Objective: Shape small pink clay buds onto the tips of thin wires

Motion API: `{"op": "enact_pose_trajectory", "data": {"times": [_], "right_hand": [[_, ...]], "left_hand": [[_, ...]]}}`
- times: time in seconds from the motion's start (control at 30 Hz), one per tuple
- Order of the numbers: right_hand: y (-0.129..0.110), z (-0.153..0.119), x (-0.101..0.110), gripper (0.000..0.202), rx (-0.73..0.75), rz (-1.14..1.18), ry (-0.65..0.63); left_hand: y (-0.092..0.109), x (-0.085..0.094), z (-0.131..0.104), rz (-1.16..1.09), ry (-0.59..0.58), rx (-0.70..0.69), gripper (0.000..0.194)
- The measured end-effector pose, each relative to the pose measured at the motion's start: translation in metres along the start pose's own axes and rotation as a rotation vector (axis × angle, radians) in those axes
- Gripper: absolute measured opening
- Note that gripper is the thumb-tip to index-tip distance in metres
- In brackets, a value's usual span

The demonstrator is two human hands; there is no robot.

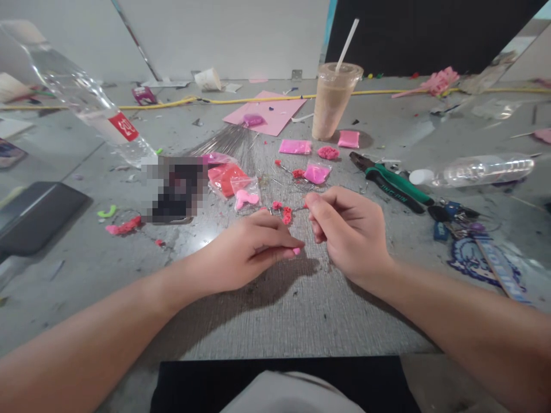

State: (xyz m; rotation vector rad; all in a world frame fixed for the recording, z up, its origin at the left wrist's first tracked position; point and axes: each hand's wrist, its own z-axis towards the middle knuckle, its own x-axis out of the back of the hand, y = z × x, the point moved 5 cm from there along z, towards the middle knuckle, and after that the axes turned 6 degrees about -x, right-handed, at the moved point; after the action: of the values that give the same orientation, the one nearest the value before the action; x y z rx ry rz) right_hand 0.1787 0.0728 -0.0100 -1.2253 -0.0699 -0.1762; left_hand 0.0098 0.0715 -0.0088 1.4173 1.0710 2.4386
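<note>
My left hand (pixel 253 246) is closed in a pinch on a small pink clay-like piece (pixel 297 251), low over the table. Close by on the right, my right hand (pixel 350 229) pinches a thin wire with a bit of red (pixel 306 205) at the fingertips; the curled fingers hide part of it. Between and just beyond the hands lie small crumbly red clay-like pieces (pixel 286 215) on wires. Behind the left hand are a clear bag with a pink lump (pixel 247 198) and an orange-red packet (pixel 226 179).
Green-handled pliers (pixel 394 186) lie right of my right hand. A drink cup with a straw (pixel 333 103) stands behind. A fan of thin wires (pixel 232 140) spreads near a pink sheet (pixel 279 112). Plastic bottles (pixel 482 171) and a yellow cable (pixel 241 101) are also there.
</note>
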Motion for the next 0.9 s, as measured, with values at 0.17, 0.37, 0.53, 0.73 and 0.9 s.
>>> {"op": "enact_pose_trajectory", "data": {"times": [0.17,0.37,0.53,0.73,0.9], "right_hand": [[0.005,0.001,-0.003,0.038,-0.091,0.088,-0.037],[0.007,-0.006,-0.011,0.031,-0.194,0.246,-0.144],[0.005,-0.016,-0.015,0.016,-0.182,0.274,-0.204],[-0.001,-0.022,-0.015,0.006,-0.091,0.265,-0.198],[0.002,-0.021,-0.017,0.006,-0.134,0.261,-0.192]], "left_hand": [[-0.007,0.006,0.0,-0.266,0.17,0.183,0.016],[-0.014,0.007,-0.002,-0.67,0.378,0.306,0.006],[-0.018,-0.001,-0.003,-0.955,0.377,0.317,0.003],[-0.021,-0.005,-0.006,-0.987,0.375,0.354,0.005],[-0.022,-0.005,-0.007,-1.062,0.422,0.358,0.01]]}}
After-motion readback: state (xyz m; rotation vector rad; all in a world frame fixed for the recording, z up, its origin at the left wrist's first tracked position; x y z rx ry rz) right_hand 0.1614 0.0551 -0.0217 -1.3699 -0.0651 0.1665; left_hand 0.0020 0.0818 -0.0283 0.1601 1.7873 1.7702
